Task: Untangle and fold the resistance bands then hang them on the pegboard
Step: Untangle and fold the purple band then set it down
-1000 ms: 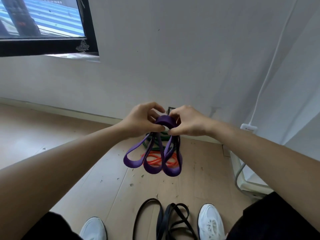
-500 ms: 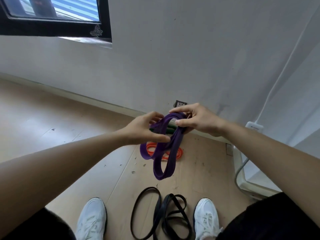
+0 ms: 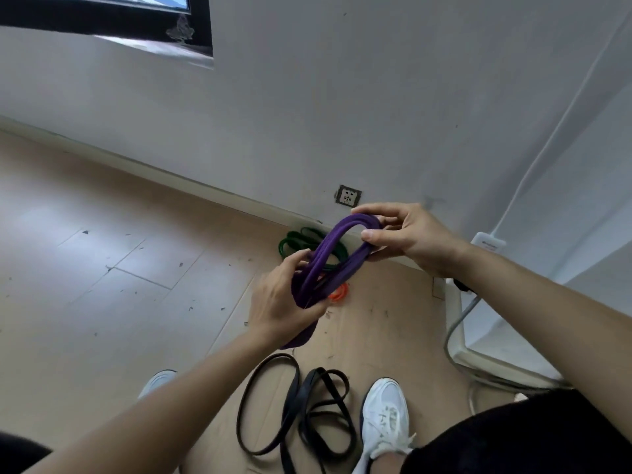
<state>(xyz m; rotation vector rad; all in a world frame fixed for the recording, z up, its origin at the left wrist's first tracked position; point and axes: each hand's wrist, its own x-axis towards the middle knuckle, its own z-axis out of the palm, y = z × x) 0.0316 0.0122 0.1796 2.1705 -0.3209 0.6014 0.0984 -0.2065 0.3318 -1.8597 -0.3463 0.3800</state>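
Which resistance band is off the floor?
The purple band, held between the left hand and right hand; the black band, green band and orange band lie on the floor.

- Floor [image 3: 102, 268]: pale wood-look planks that ran up to a skirting board at the wall. Small dark specks were scattered across the boards.
- Black bands [image 3: 301, 405]: a tangled heap of loops lay flat between the two shoes.
- Green band [image 3: 290, 243]: bunched loops lay close against the skirting board.
- Orange band [image 3: 338, 292]: lay near the green band, on its nearer side; only a small part showed.
- Right shoe [image 3: 384, 415]: white, just beside the black bands.
- Left shoe [image 3: 157, 379]: white, mostly hidden.
- Grey cable [image 3: 447, 340]: curved down to the floor at the right.
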